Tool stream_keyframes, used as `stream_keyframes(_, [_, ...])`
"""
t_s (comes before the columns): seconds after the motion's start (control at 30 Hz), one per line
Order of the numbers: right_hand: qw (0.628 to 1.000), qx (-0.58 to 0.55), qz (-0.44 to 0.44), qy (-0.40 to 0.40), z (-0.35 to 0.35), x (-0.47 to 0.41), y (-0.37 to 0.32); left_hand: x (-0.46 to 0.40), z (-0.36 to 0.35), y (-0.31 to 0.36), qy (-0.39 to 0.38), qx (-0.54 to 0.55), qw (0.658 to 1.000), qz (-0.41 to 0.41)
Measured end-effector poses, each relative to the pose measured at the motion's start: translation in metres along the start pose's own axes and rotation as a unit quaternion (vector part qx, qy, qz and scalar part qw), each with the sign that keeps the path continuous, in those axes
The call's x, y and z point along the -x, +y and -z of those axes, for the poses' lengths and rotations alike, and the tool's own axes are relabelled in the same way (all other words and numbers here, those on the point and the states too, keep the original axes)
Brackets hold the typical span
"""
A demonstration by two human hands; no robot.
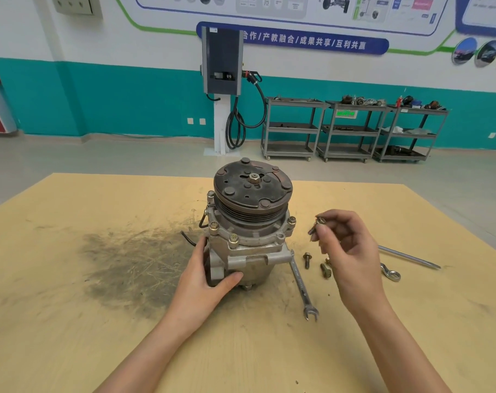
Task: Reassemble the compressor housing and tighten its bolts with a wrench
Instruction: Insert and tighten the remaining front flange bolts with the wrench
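Note:
The compressor (249, 222) stands upright on the wooden table (99, 321), its rusty pulley plate facing up. Several bolts sit in the housing flange, such as one at the front (233, 239). My left hand (204, 279) grips the lower left side of the housing. My right hand (346, 245) hovers to the right of the compressor and pinches a bolt (316, 226) between thumb and fingers. Two loose bolts (307, 260) (326, 270) lie on the table below it. A combination wrench (302, 287) lies beside the compressor's base.
A ring spanner end (391, 275) and a long metal rod (408, 257) lie to the right behind my right hand. A dark grease stain (133, 265) covers the table left of the compressor. Tool carts (352, 129) and a charging unit (222, 61) stand far off by the wall.

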State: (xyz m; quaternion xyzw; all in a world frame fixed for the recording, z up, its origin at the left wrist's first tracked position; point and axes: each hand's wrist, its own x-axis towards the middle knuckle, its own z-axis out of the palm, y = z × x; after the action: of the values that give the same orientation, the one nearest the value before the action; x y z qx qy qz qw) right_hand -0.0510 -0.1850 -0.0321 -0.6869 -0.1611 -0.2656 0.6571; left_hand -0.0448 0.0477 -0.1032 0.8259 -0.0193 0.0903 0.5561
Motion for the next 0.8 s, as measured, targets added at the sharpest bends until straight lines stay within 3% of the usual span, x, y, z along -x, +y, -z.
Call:
stream_keyframes(0.23, [0.997, 0.005, -0.005, -0.076, -0.023, 0.001, -0.015, 0.0, 0.0, -0.001, 0.003, 0.003, 1.0, -0.008])
stream_keyframes(0.8, [0.985, 0.142, 0.029, -0.098, -0.03, 0.004, -0.011, -0.001, -0.001, -0.005, 0.003, 0.011, 1.0, -0.028])
